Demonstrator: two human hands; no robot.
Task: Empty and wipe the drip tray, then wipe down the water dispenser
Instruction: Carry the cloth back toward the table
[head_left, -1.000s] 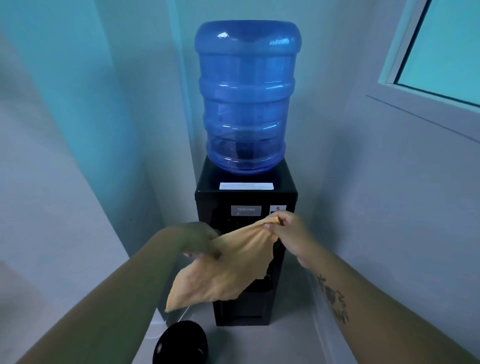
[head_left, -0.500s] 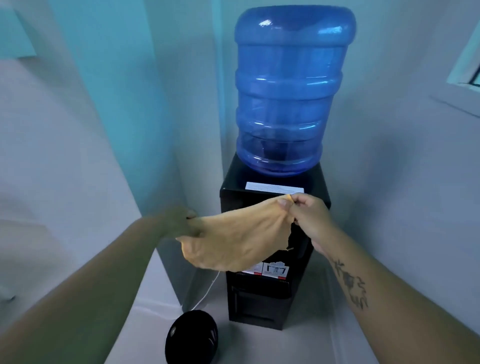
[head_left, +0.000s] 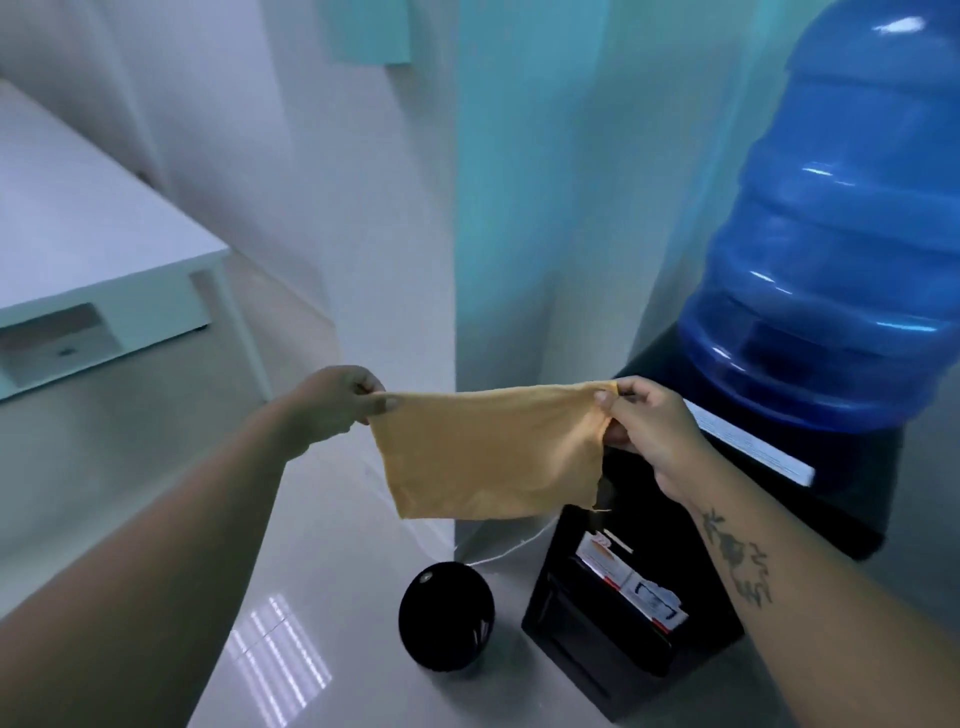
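A yellow cloth (head_left: 491, 452) hangs stretched flat between my two hands in front of me. My left hand (head_left: 332, 402) pinches its upper left corner, and my right hand (head_left: 649, 431) pinches its upper right corner. The black water dispenser (head_left: 623, 608) stands at the right against the wall, with a large blue water bottle (head_left: 836, 249) on top. My right hand and the cloth hide the taps and the drip tray area.
A black round bin (head_left: 447, 616) stands on the glossy floor left of the dispenser, with a white cord (head_left: 511, 551) running behind it. A white table (head_left: 98, 260) is at the left. Walls close in behind the dispenser.
My hands have pulled apart and spread the cloth out flat. The view has swung left, so the dispenser now sits at the right edge and a white table shows.
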